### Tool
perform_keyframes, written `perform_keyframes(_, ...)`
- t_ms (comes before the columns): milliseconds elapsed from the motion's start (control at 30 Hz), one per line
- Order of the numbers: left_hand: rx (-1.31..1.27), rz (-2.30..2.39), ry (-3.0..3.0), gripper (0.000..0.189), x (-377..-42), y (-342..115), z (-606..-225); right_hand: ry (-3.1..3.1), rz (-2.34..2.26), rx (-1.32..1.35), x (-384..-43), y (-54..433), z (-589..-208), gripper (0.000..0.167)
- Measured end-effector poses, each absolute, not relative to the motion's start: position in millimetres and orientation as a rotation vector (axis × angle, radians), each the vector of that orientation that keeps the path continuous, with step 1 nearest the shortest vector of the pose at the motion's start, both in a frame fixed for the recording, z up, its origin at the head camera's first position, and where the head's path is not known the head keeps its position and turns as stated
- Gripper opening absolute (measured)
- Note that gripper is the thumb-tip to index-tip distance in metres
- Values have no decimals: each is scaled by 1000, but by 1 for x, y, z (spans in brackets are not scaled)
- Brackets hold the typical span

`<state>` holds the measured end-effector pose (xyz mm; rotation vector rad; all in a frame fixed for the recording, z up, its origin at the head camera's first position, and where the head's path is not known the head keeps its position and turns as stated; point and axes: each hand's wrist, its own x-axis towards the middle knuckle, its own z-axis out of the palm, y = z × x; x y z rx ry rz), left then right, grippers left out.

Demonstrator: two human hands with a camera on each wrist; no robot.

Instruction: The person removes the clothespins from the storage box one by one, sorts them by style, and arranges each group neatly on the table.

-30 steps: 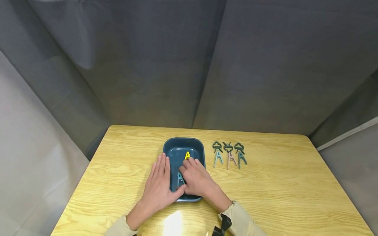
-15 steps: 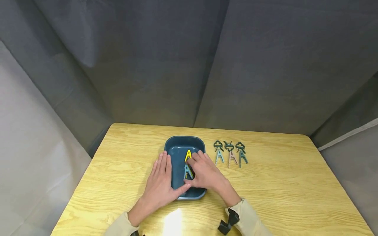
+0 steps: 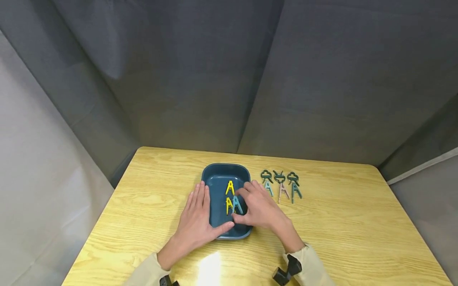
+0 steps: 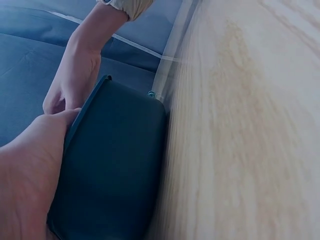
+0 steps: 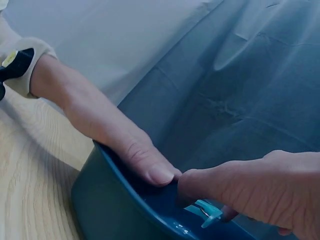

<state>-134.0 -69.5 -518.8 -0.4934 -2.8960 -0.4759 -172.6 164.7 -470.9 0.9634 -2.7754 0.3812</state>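
A dark blue plastic basin (image 3: pixel 214 222) stands on the table. My left hand (image 3: pixel 195 214) lies along its left side with the fingers straight, its thumb reaching over the near rim. My right hand (image 3: pixel 261 206) is over the basin's right side and pinches a light blue clothespin (image 3: pixel 236 204) between thumb and fingers. In the right wrist view that clothespin (image 5: pixel 207 212) shows beneath the fingers. Inside the basin are a yellow clothespin (image 3: pixel 230 187) farther back and another yellow clothespin (image 3: pixel 229 205) just left of the blue one.
Right of the basin, several clips lie in a row: dark green clips (image 3: pixel 280 177) at the back, with a light blue clothespin (image 3: pixel 268 188), a pink clothespin (image 3: pixel 283 190) and a dark green clothespin (image 3: pixel 295 191) in front. Grey cloth (image 3: pixel 200 79) hangs behind the wooden table (image 3: pixel 343 222).
My right hand has moved right with the light blue clothespin, uncovering the nearer yellow clothespin. My left hand stays at the basin's left side.
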Motion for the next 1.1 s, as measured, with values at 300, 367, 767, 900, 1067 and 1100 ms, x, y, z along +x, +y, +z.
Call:
perform_keyframes(300,-528,-483,-2942,134,-132,-74,-513,-2819,439,895,-161,177,-463,60)
perform_keyframes(367,-549,-461,-2948,134,-131,-76,-514,-2834,450,873,-159,180,-462,61)
perform_keyframes(767,-631,-360,-2862,133,-131,-77,-514,-2804,512,827,-159,209,-449,59)
perform_keyframes(900,-640,-368,-2862,132,-131,-75,-513,-2812,528,814,-160,222,-446,58)
perform_keyframes(1067,-630,-371,-2881,134,-129,-73,-512,-2839,525,760,-165,239,-449,56)
perform_keyframes(1100,-626,-371,-2884,134,-128,-72,-512,-2844,528,752,-166,242,-450,56)
